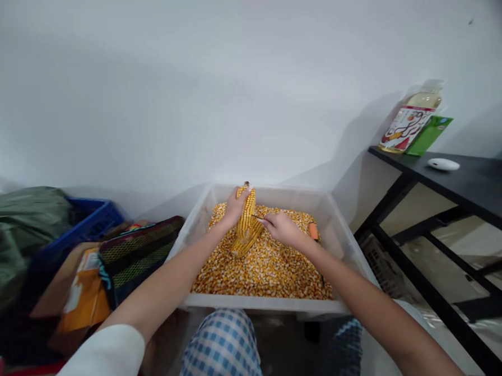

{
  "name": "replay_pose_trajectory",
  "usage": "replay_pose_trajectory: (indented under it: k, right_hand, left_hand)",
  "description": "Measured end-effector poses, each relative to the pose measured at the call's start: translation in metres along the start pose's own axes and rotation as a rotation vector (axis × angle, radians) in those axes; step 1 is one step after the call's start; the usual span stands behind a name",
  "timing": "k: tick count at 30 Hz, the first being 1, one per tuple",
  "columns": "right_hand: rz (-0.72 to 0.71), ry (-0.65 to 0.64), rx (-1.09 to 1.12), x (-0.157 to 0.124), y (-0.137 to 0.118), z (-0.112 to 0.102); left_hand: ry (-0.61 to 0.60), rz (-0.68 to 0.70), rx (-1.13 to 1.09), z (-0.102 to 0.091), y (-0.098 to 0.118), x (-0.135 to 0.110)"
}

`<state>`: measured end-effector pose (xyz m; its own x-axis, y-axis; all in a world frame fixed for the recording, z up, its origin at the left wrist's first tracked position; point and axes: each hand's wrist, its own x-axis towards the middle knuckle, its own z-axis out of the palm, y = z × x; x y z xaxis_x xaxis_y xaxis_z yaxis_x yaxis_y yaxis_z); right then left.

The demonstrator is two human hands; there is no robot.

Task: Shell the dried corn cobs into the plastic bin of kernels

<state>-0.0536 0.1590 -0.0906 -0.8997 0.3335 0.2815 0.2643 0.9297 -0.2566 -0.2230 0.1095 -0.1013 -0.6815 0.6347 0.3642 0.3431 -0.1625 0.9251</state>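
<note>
My left hand point(236, 206) grips an upright ear of dried yellow corn point(246, 219), whose lower end rests on a heap of loose corn kernels point(259, 271). My right hand point(281, 229) pinches a thin dark pick point(257, 217), with its tip against the ear's kernels. The kernels fill a translucent plastic bin point(257, 301). An orange object point(313, 231) lies near the bin's right wall, just beyond my right hand. Part of the ear is hidden behind my left hand.
A mesh bag point(139, 258), cardboard point(82, 292), a blue crate point(93, 221) and green fabric point(21, 233) crowd the left. A black metal table point(443, 169) at right holds a bottle point(425, 97), a green packet point(429, 135) and a white computer mouse point(443, 164). A white wall stands behind.
</note>
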Motion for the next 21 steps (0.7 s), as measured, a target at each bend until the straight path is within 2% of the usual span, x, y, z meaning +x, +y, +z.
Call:
replay_pose_trajectory:
  k: [4,10,15,21]
  right_hand:
    - [0.027,0.006,0.015,-0.007,0.001,0.003]
    - [0.021,0.017,0.165,-0.013,0.008,0.003]
    - [-0.037,-0.086,0.405,-0.009,0.022,-0.004]
    - [-0.026,-0.194,0.538,-0.008,0.038,-0.008]
  left_hand:
    - [-0.083,0.083,0.093,0.005,0.007,-0.007]
    - [-0.124,0.114,0.131,0.008,0.017,-0.014]
    - [-0.166,0.138,0.129,0.008,0.020,-0.016]
    - [-0.217,0.153,0.149,0.012,0.020,-0.018]
